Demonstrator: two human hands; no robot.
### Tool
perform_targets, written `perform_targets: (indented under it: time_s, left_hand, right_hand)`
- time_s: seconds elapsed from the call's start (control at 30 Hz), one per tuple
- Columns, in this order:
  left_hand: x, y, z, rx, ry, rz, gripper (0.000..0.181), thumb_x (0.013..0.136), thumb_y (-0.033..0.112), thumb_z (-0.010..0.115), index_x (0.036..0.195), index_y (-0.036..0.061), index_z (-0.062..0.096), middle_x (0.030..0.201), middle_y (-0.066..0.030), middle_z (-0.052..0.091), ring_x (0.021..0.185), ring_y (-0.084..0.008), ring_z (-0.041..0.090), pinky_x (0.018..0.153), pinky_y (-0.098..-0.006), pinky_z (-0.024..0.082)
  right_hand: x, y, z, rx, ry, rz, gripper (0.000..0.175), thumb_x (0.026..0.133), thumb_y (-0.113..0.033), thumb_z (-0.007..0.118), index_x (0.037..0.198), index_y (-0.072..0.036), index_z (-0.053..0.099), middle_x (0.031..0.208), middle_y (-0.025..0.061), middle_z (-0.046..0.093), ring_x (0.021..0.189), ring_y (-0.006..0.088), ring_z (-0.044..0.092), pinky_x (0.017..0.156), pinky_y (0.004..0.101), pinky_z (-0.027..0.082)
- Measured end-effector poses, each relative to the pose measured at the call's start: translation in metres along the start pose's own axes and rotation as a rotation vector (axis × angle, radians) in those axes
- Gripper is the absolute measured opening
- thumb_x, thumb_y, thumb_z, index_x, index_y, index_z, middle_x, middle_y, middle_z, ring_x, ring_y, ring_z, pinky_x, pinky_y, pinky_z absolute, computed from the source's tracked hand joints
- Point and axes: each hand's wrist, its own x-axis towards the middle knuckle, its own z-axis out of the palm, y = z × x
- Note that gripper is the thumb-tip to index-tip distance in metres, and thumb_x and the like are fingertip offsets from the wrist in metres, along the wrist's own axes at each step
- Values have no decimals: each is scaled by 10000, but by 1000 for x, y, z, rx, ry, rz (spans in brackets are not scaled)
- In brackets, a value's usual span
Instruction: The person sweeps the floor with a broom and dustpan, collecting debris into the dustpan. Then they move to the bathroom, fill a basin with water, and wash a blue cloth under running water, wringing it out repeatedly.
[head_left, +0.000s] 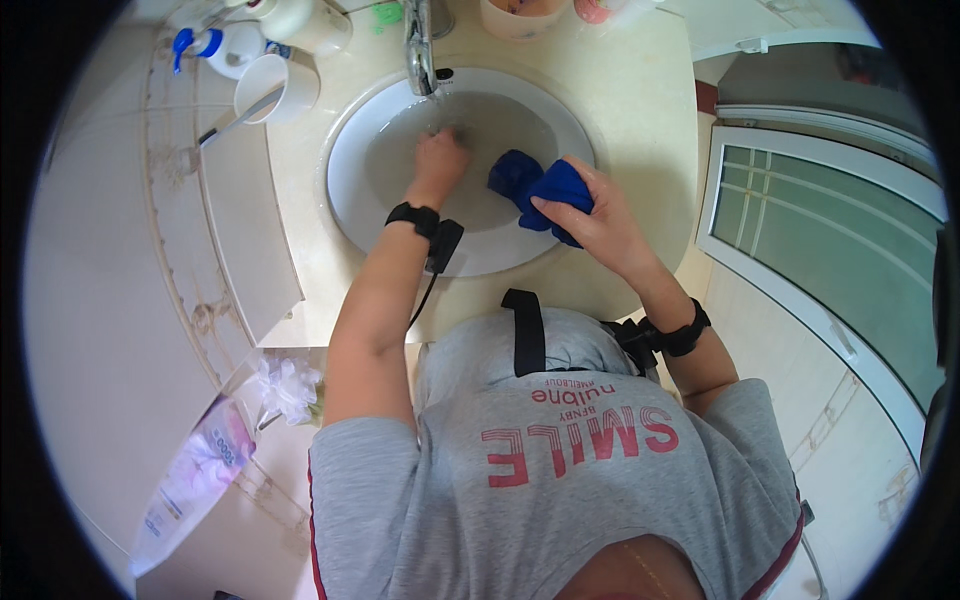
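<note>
A white oval washbasin (352, 217) set in a cream countertop holds cloudy grey water (480, 112). My right hand (600, 217) grips a bunched dark blue cloth (559, 191) over the basin's right side. One end of the cloth hangs to the left and looks wet, low at the water. My left hand (442, 161) reaches into the water below the chrome faucet (418, 52). Its fingertips are under the surface beside a small dark spot, and the murk hides whether they hold anything. Water appears to fall thinly from the spout.
Left of the basin stand a white cup (289, 94) with a toothbrush (244, 112), a white bottle with blue pump (232, 52) and a cream pump bottle (315, 26). An orange-pink tub (521, 19) sits behind. At right is a white-framed frosted glass panel (825, 217).
</note>
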Motion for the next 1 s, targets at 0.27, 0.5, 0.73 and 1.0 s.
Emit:
perform_targets:
  time_s: [0.27,0.5,0.73,1.0]
  left_hand:
    - [-87,14,-107,-993,-255,-48,534,935,534,462,1335,187,522,1275,-51,595,1112,-230,579,908,-427,455]
    - [-103,49,-114,-2070,-431,-46,693,887,744,332,1363,257,457,1352,-1,520,1175,-221,515,942,-467,429]
    - [-90,-28,-72,-2301,-563,381,547,926,609,433,1218,158,535,1205,-75,583,1123,-260,563,966,-434,460]
    - [-101,-28,-56,-2316,-157,-367,548,931,593,430,1227,141,529,1201,-81,586,1126,-267,571,962,-440,471]
  right_hand:
    - [-1,-87,7,311,-112,-265,257,912,-184,644,1117,-40,590,949,-2,643,864,62,590,793,228,485]
    - [36,-74,61,15,-34,-332,482,864,-375,676,1189,-31,585,1005,63,659,947,168,615,834,285,477]
    - [29,15,141,-425,39,-621,358,718,-320,677,986,-86,636,926,118,655,847,333,629,708,432,502]
    - [57,45,162,-512,61,-476,304,693,-349,677,875,-108,646,773,116,659,724,345,647,627,439,509]
